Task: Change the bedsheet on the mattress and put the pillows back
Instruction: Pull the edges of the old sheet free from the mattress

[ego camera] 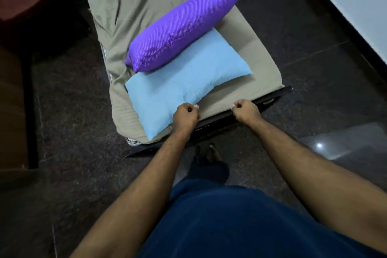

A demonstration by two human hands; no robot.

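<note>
Mattress (pixel 264 69) runs from frame centre to upper left, covered by olive-grey bedsheet (pixel 136 2), wrinkled along its left side. Light blue pillow (pixel 184 88) lies flat at the near end; purple pillow (pixel 184 27) rests partly on it. Left hand (pixel 186 116): fingers curled, pinching blue pillow's near edge. Right hand (pixel 246 112): fist-curled at the mattress's near edge; what it holds, cannot tell. Dark floor (pixel 314 52) all round; black bed frame (pixel 272 98) below.
</note>
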